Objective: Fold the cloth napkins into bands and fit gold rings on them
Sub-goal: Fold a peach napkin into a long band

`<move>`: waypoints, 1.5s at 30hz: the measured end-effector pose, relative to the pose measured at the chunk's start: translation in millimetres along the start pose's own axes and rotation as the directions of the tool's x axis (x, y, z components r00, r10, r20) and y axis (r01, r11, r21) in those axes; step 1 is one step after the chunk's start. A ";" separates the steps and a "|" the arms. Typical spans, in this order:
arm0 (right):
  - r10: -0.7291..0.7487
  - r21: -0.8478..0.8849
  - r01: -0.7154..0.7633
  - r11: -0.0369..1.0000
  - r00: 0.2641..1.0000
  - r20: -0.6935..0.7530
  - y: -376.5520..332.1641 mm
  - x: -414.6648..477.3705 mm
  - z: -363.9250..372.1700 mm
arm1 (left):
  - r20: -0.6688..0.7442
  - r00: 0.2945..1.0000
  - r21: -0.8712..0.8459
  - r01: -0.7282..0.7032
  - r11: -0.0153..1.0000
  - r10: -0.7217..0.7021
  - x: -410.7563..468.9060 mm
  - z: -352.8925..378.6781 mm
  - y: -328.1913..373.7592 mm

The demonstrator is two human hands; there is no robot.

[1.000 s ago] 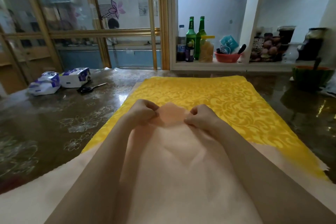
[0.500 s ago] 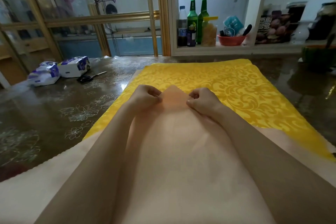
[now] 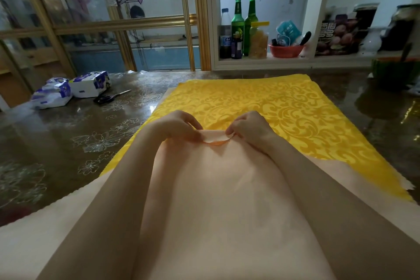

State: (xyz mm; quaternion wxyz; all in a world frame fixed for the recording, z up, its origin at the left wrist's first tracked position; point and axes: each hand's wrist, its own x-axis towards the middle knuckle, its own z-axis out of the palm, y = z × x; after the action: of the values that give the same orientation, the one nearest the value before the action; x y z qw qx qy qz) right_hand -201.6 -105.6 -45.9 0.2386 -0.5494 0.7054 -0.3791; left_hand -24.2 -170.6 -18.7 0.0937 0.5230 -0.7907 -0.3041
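Moved since half a second ago: far corner of peach napkin (image 3: 216, 188), then flat and pointing away, now turned back toward the person, its lip curled between the hands.

Left hand (image 3: 175, 126): fingers curled, thumb and forefinger pinching the corner's left side.

Right hand (image 3: 250, 127): fingers curled, pinching the corner's right side.

Peach napkin: spread cornerwise from the table's (image 3: 68, 132) near edge, lying on the yellow napkin (image 3: 284, 107), which lies flat mid-table and reaches toward the far edge.

Also present: scissors (image 3: 111, 98) and tissue packs (image 3: 91, 84), toward the far left corner.

Progress, by judgement: first fold only just begun; no band formed; yellow napkin unfolded. Gold rings not in view. Left to do: nearly all the folding and every ring.
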 end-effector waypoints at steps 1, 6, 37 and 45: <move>0.006 0.011 -0.007 1.000 1.000 0.021 0.5 1.3 -1.6 | -0.024 1.000 0.032 -0.018 0.999 0.018 -0.1 1.1 1.1; -0.026 -0.142 0.040 0.989 0.995 0.097 2.0 1.1 -6.2 | -0.110 0.989 0.095 -0.087 0.992 0.097 -0.2 8.2 2.6; -0.165 -0.296 0.243 0.924 0.950 0.265 -21.1 -8.5 -3.5 | -0.298 0.921 0.222 -0.187 0.957 0.249 -26.9 31.7 -4.6; -0.199 -0.394 0.290 0.872 0.946 0.257 -33.0 -18.1 4.2 | -0.330 0.890 0.337 -0.202 0.920 0.316 -36.0 30.2 -4.8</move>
State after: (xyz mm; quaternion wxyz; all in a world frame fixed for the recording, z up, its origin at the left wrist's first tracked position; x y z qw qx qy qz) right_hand -173.7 -93.0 -23.6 0.1347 -0.7100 0.6666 -0.1831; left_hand -18.9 -128.5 -39.5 0.2055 0.4683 -0.8572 -0.0615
